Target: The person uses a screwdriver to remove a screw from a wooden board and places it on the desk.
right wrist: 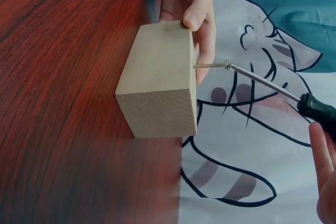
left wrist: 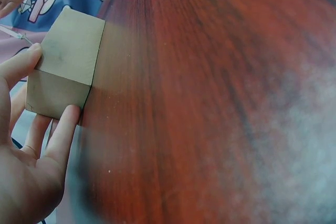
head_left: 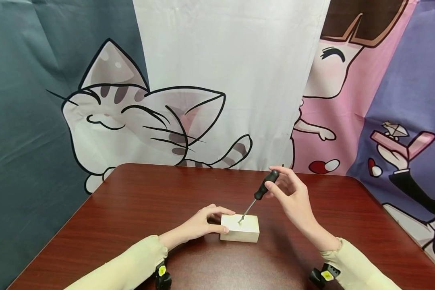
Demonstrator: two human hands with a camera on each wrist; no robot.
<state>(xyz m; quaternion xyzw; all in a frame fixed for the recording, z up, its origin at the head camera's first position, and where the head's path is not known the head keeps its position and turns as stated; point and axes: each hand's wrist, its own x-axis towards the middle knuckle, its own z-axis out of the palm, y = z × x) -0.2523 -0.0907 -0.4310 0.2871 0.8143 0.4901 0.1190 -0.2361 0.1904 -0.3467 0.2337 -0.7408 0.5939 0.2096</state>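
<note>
A pale wooden block lies on the table in the head view. My left hand grips its left end, thumb on the near side and fingers over the far edge. From the block's top face a screw stands up, much of its threaded length showing in the right wrist view. My right hand holds a screwdriver by its black handle, tilted up toward the right. The screwdriver's metal shaft meets the screw head at its tip. In the left wrist view the block hides most of the screw.
The dark red wooden table reaches back to a cloth backdrop printed with a cartoon cat and figures. A small black camera is strapped at each wrist, over pale yellow sleeves.
</note>
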